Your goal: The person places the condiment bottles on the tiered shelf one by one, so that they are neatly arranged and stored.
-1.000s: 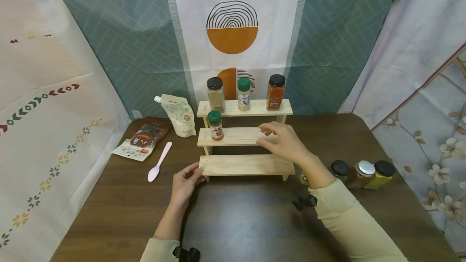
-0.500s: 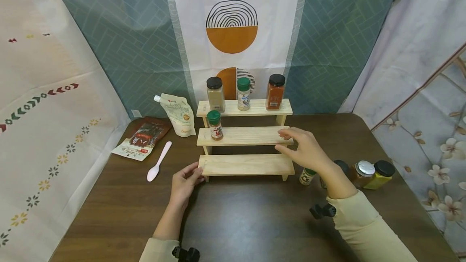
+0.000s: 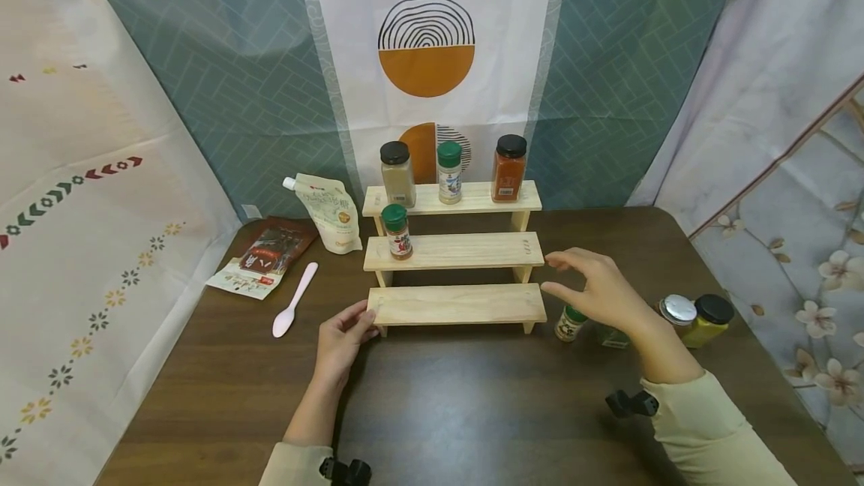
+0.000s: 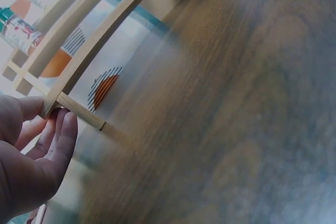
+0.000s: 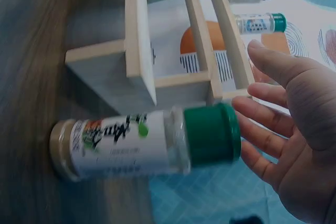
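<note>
A three-tier wooden shelf stands on the table. My left hand pinches the left end of its lowest tier, thumb on top and fingers below, as the left wrist view confirms. Off the shelf's right end, my right hand holds nothing, its fingers and thumb spread apart. Just below it a green-capped spice jar stands upright on the table. On the middle tier is a green-capped jar with reddish contents. The top tier bears a pale black-capped jar, a green-capped shaker and an orange-red jar.
Right of the shelf stand a silver-lidded jar and a yellow black-capped jar; another jar is mostly hidden by the right hand. At left are a spouted pouch, a brown packet and a pink spoon.
My right hand has moved rightward from over the middle tier to beside the shelf, near the green-capped jar on the table. The left hand stays on the shelf.
</note>
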